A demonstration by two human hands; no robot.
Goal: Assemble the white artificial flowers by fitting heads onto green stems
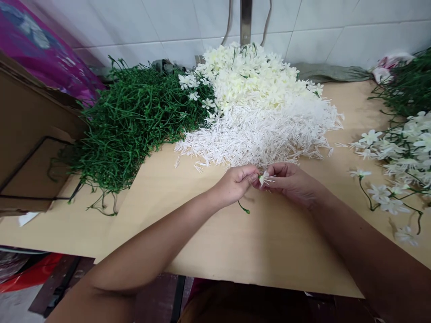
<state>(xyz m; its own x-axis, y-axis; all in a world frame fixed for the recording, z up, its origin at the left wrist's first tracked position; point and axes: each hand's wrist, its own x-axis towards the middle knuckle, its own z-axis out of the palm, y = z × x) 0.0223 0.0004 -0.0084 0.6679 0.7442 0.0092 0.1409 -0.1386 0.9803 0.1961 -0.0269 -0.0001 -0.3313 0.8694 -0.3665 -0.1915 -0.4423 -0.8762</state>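
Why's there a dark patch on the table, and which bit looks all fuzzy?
Head view: below the right hand, the tabletop has a soft shadow, probably from the arm blocking light; head view, right side: the lowest white flower looks smeary.

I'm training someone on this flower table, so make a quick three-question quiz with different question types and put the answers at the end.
1. Multiple choice: what lies along the near side of the heap of cream-white blossoms?
A) a pair of scissors
B) a mass of thin white strands
C) a glass jar

2. True or false: the left hand pinches a small white flower.

3. Fill in the blank: left of the heap of blossoms lies a large tangle of ____-coloured stems.

Key: 1. B; 2. True; 3. green
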